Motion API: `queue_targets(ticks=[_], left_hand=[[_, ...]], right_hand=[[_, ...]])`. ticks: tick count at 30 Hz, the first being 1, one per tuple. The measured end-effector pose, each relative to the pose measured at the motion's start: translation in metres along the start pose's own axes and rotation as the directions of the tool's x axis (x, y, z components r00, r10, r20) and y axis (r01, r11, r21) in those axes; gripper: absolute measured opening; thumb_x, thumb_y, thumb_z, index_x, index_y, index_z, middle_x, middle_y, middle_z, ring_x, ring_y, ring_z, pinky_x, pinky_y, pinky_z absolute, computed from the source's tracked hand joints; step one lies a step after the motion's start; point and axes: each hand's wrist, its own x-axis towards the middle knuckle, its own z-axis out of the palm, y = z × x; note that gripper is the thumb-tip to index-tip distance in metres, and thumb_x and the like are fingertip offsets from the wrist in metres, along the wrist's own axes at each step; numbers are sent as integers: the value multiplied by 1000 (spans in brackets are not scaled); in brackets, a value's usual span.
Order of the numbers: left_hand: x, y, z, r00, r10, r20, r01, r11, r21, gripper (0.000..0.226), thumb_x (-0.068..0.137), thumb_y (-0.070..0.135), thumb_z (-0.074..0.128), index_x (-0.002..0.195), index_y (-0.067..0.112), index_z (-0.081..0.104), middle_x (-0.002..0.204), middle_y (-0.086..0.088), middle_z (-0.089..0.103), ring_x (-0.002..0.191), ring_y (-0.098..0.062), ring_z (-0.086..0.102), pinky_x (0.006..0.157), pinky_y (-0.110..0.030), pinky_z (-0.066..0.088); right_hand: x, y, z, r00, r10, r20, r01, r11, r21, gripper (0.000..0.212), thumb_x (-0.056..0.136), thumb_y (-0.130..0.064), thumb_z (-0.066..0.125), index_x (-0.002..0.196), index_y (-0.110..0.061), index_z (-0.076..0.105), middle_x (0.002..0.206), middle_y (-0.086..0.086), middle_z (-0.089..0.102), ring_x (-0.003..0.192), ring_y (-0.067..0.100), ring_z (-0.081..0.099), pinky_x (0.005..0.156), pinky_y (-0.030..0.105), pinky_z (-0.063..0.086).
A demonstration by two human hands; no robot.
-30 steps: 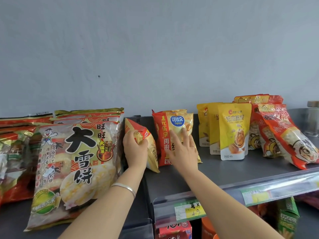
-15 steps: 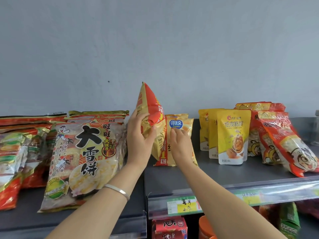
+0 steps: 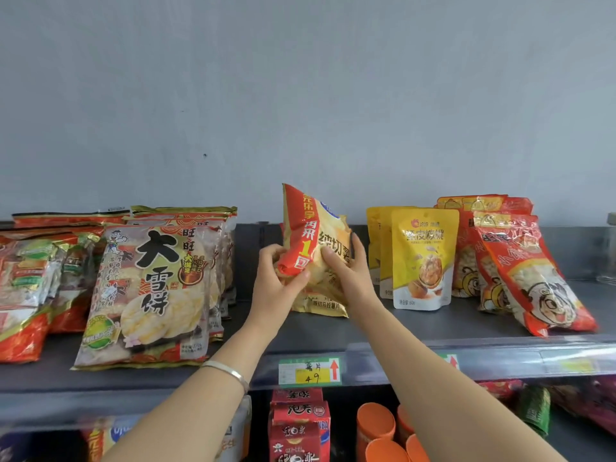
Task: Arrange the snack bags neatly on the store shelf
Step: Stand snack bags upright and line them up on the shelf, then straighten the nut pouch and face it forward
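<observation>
**Chip bag in both hands, mid-shelf**

Plain grey-blue wall (image 3: 300, 95) at back. Below it, dark grey metal shelf (image 3: 333, 331), clear plastic price rail (image 3: 500, 358) along front edge w/ 1 green-yellow price tag (image 3: 310, 371), handwritten, red arrow.

Mid-shelf: 2 chip bags, as far as can be told. Of these, front chip bag (image 3: 316, 228) of crinkly yellow foil, red band down left side, held upright & slightly tilted, between cracker bags on left and pouches on right. At lower left corner, left hand (image 3: 280, 281), grip curled round bag, thumb pinching crumpled red band. On right side, right hand (image 3: 348, 275), grip wrapped round edge, thumb pressed on front. Beneath hands, second chip bag (image 3: 325, 303), only lower part seen, bottom on shelf.

To left: 1 big glossy rice-cracker bag (image 3: 146, 295), flat, rectangular, black characters, leaning back; more of same behind, no. unclear. Further left, red-green foil bags (image 3: 30, 288), bunched, no. unclear.

To right: yellow stand-up pouches (image 3: 423, 258), smooth, rounded corners, at least 2, one behind other. Beside them, red-orange bags (image 3: 533, 281) w/ cartoon face, 3 or more, leaning.

On left wrist, 1 silver bangle (image 3: 230, 371). On lower shelf: stacked red cartons (image 3: 300, 425); orange cups (image 3: 375, 425), at least 3.
</observation>
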Motion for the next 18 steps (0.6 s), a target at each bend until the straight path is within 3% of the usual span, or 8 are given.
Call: queue_targets(ticks=[1, 3, 7, 10, 14, 18], left_hand=[[-4, -5, -2, 997, -57, 46, 55, 998, 33, 46, 83, 17, 69, 117, 23, 38, 121, -2, 53, 101, -6, 56, 69, -8, 48], [-9, -16, -5, 982, -168, 85, 161, 983, 85, 50, 84, 26, 69, 121, 28, 36, 123, -1, 53, 102, -7, 56, 75, -12, 46], [-12, -32, -1, 965, -261, 34, 235, 912, 337, 64, 90, 37, 58, 141, 29, 20, 136, -2, 47, 118, -20, 52, 93, -36, 47], [-16, -37, 3, 980, -198, -30, 189, 863, 469, 69, 93, 37, 51, 147, 29, 8, 144, 0, 38, 125, -21, 46, 89, -38, 46], [-23, -42, 3, 995, 15, -94, 42, 816, 576, 68, 94, 33, 49, 148, 29, 7, 146, -2, 28, 126, -18, 42, 83, -33, 48], [-25, -48, 4, 991, 103, -85, -26, 771, 637, 62, 94, 34, 47, 147, 26, 15, 147, -4, 24, 128, -20, 39, 91, -41, 50]], right_hand=[[-3, 4, -4, 999, -7, -45, 3, 996, -93, 102, 62, -50, 84, 144, -42, 24, 129, -2, 55, 112, 19, 63, 91, 48, 55], [-7, 19, -12, 994, -51, -99, 12, 934, -358, 114, 46, -67, 83, 141, -52, 22, 133, -3, 51, 120, 19, 56, 95, 51, 51], [-15, 32, -10, 1000, -3, -2, 1, 748, -663, 122, 45, -73, 71, 143, -54, 2, 141, -2, 41, 130, 20, 42, 99, 54, 46], [-13, 34, -10, 997, 32, 64, 12, 810, -587, 113, 53, -82, 66, 143, -54, 4, 145, -10, 41, 131, 16, 45, 101, 53, 46], [-17, 32, -13, 995, 33, 97, 28, 823, -567, 88, 80, -62, 59, 149, -44, 7, 142, -10, 47, 126, 16, 51, 102, 49, 46], [-16, 34, -13, 997, -8, 77, 52, 802, -596, 93, 72, -73, 52, 149, -42, 11, 142, -10, 48, 126, 16, 51, 100, 49, 47]])
